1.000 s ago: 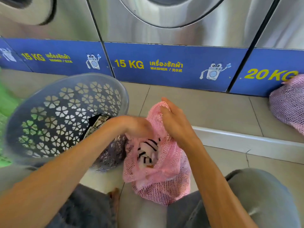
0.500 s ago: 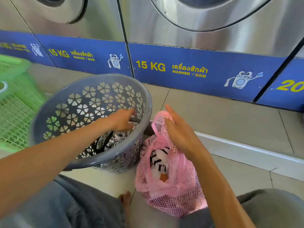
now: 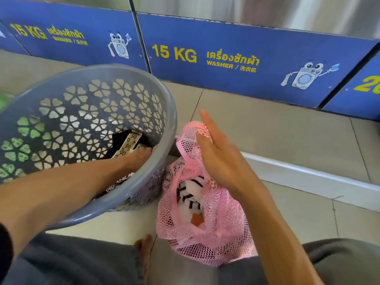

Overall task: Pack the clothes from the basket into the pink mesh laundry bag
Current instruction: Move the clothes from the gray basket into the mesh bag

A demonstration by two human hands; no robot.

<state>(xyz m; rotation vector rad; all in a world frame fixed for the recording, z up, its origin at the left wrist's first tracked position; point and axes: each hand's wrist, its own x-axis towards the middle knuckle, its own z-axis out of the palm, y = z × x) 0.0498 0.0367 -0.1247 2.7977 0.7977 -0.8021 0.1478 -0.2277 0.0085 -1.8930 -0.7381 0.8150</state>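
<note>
My left hand (image 3: 137, 159) reaches into the grey plastic basket with flower cut-outs (image 3: 115, 73) at left of frame, fingers down among the dark and monogram-patterned clothes (image 3: 125, 145); I cannot tell whether it has closed on any. My right hand (image 3: 220, 155), at centre, pinches the rim of the pink mesh laundry bag (image 3: 205, 229), index finger extended. A black-and-white striped garment (image 3: 189, 194) lies inside.

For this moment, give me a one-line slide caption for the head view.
Left hand reaches into the grey basket for clothes while the right hand holds the pink mesh laundry bag by its rim.
</note>
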